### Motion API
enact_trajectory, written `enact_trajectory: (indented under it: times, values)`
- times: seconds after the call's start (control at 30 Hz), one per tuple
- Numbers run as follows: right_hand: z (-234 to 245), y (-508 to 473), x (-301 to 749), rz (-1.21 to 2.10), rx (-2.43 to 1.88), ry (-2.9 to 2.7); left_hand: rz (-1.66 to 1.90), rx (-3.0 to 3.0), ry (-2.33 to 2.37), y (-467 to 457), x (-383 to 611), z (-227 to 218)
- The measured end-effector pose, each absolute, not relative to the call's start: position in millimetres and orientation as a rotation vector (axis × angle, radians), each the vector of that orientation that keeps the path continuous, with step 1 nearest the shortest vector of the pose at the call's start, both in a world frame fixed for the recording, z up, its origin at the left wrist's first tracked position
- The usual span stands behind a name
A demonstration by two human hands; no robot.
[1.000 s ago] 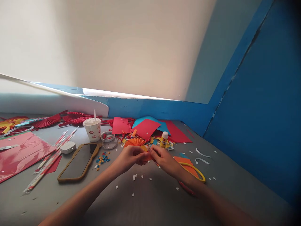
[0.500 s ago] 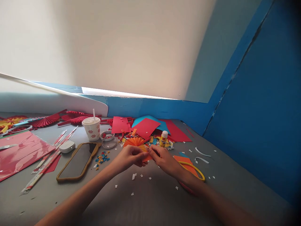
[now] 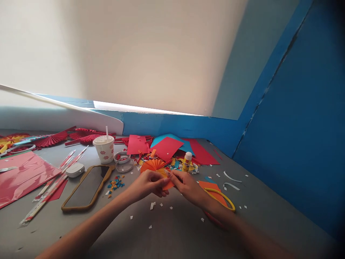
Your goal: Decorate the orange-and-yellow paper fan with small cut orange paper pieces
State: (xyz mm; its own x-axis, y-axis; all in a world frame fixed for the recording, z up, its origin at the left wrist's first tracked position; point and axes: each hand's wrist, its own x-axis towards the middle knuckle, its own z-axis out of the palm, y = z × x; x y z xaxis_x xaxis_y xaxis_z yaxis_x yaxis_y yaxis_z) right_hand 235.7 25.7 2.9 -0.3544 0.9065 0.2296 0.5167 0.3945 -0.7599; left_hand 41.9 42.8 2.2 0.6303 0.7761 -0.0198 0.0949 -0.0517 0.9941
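Observation:
My left hand (image 3: 148, 184) and my right hand (image 3: 187, 185) meet over the grey table (image 3: 175, 230), fingers pinched together on a small orange paper piece (image 3: 168, 184). Just beyond them lies a pleated orange paper fan (image 3: 153, 164). A yellow glue stick (image 3: 187, 161) stands upright behind my right hand. A yellow hoop (image 3: 222, 198) on orange paper lies beside my right wrist.
Red and blue paper sheets (image 3: 168, 146) lie at the back by the blue wall (image 3: 296, 126). A paper cup with a straw (image 3: 104, 148), tape rolls (image 3: 124, 162), a brown-framed mirror (image 3: 87, 186), wrapped sticks (image 3: 51, 185), a pink sheet (image 3: 21, 176), red fans (image 3: 54, 138) and paper scraps lie left.
Both hands stay pinched on the orange piece and have shifted it slightly; the view has tilted a little, nothing else moved.

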Motion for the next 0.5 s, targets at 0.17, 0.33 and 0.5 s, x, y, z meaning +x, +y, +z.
enact_trajectory:
  times: [0.17, 0.33, 0.5]
  values:
    - [-8.2, 24.8, 233.8, 0.814, -1.207, -2.041, 0.588, 1.466, 0.764, 38.9, 45.5, -20.3]
    - [-12.6, 10.5, 224.8, 0.972, -1.217, -2.071, 0.539, 1.319, 0.765, 21.0, 39.4, -31.0]
    - [-17.0, -0.6, 219.3, 1.1, -1.231, -2.088, 0.464, 1.203, 0.749, 10.3, 33.8, -35.0]
